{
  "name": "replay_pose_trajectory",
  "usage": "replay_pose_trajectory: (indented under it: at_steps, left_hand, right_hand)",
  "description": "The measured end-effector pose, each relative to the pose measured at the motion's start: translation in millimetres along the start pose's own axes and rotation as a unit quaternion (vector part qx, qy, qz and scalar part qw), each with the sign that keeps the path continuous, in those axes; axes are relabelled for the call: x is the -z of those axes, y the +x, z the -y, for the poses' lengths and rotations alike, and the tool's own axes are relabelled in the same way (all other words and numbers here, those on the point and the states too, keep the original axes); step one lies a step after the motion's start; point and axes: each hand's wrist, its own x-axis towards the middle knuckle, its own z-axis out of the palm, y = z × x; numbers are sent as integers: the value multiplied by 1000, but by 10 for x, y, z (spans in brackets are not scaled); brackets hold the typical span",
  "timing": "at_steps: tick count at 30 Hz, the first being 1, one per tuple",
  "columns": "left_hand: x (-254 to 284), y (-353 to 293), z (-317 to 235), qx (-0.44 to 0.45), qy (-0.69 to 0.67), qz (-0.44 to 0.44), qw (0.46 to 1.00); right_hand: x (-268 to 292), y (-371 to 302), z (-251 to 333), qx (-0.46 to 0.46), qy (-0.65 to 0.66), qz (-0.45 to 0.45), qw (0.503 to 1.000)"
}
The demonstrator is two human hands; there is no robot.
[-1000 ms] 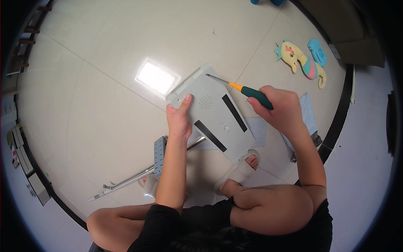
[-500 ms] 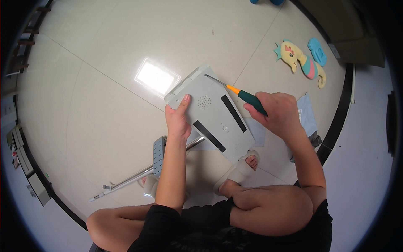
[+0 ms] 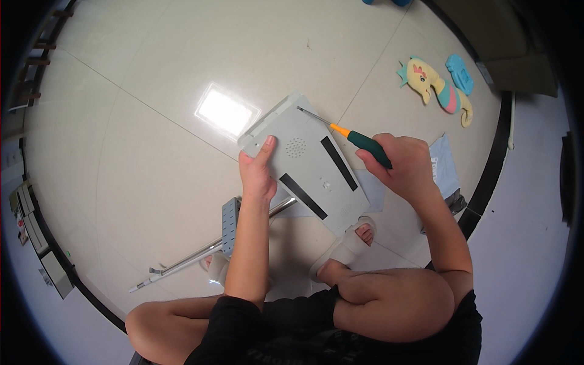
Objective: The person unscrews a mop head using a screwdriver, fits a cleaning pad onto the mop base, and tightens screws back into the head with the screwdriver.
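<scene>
My bare legs (image 3: 395, 301) and black clothes (image 3: 340, 340) are closest to me, with my sandals (image 3: 339, 258) just beyond. At the left, a metal pole (image 3: 188, 258) lies slantwise on the floor (image 3: 140, 158), with a slotted grey block (image 3: 230, 226) close to my forearm. My left hand (image 3: 258, 176) is clasped round the left edge of a flat grey panel (image 3: 328, 185), thumb (image 3: 267, 148) on its face; the fingers beneath are hidden. The panel is out in front of me, its long axis running from near right to far left, the near end by my right sandal; I cannot tell if they touch. A pale sheet (image 3: 376, 185) shows beyond its right edge. My right hand (image 3: 401, 164), to the right of the panel, is closed round the green handle of a screwdriver (image 3: 369, 148). Its shaft slants across the panel's right edge, so the tip sits at the far right corner; whether it presses there I cannot tell. My left thumb is nearer that tip than my right fingers are. Off to the right is a light blue bag (image 3: 446, 170), and farther out a stuffed seahorse (image 3: 449, 99) beside a blue toy (image 3: 460, 74)
</scene>
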Motion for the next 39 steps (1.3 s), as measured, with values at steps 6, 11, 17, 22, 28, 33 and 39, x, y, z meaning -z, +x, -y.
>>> replay_pose_trajectory:
  at_steps: [6,11,17,22,28,33,39]
  left_hand:
    - [-5,-2,-1,2,0,2,1000]
    - [-5,-9,-8,5,1,4,1000]
    - [-16,-8,-3,5,4,-2,1000]
    - [-1,-14,-10,0,-3,16,1000]
    - [-12,-15,-6,-6,0,19,1000]
    - [10,-19,0,-11,20,29,999]
    - [-41,-48,-26,-16,4,34,999]
  right_hand:
    - [-7,14,2,11,9,-17,1000]
    - [6,12,-29,5,17,-9,1000]
    - [2,24,-6,1,18,-25,1000]
    - [112,87,87,-82,22,-5,996]
    - [239,226,144,-7,-35,13,999]
    - [373,432,236,130,-78,26,988]
    - [371,446,214,57,72,-25,995]
